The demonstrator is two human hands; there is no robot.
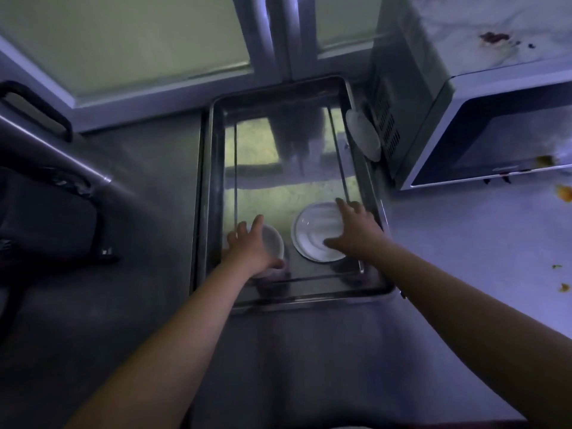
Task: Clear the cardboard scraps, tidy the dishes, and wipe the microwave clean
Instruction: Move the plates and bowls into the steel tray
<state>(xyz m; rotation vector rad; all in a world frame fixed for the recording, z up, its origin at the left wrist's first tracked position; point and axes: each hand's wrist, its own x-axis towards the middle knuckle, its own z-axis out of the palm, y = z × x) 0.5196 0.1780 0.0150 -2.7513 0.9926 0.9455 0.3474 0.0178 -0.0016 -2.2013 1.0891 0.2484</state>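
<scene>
A shiny metal tray (213,193) lies on the counter in front of me. In its near left part sits a small white bowl (274,241), with my left hand (252,246) gripping it from above. A white plate (312,232) lies in the near right part of the tray, and my right hand (356,230) holds its right edge, fingers spread over the rim. The white microwave (464,97) stands at the right, with dark red stains on its top and yellow smears near its door.
A white oval dish (363,134) leans between the tray and the microwave. Yellow food bits (563,193) dot the counter at the right. A dark appliance (46,218) fills the left side. A window frame (272,35) rises behind the tray.
</scene>
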